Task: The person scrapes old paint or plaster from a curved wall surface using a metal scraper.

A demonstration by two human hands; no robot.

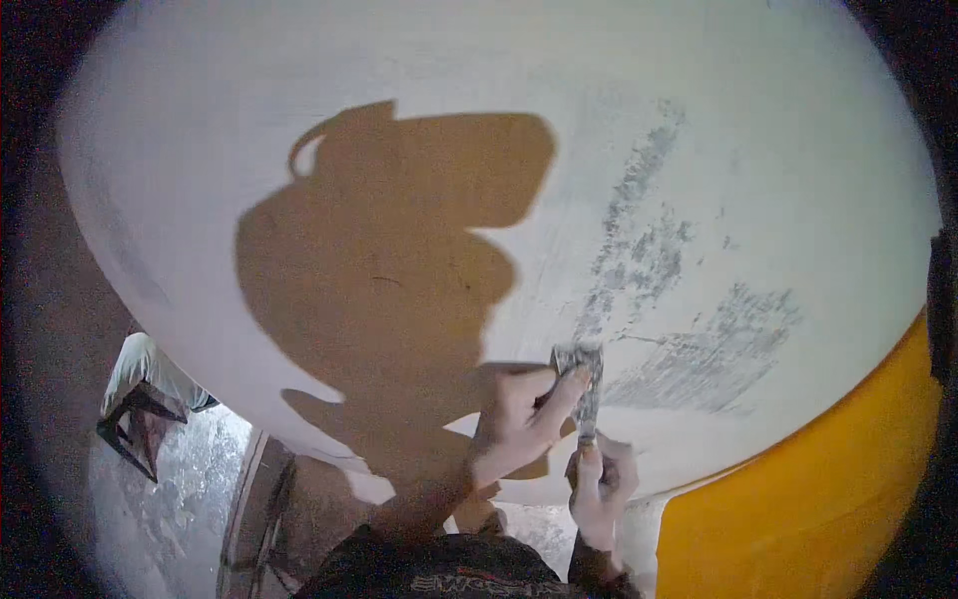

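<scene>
A putty knife [590,389] meets a broad white surface [786,172] with the edge of its blade, which is smeared grey and white. Around its handle, at the lower end, my right hand [605,483] is closed. The fingers of my left hand [524,415] press on the blade from the left, higher up. Above and to the right of the blade, the white surface bears rough grey patches [662,254] with streaky edges. My hands hide part of the tool.
A large brown shadow [374,247] falls across the white surface. At the lower right hangs or stands an orange-yellow sheet or panel [778,509]. Lower left, a pale cloth [138,363] lies by a dark angular frame [138,434], over a mottled grey floor [179,494].
</scene>
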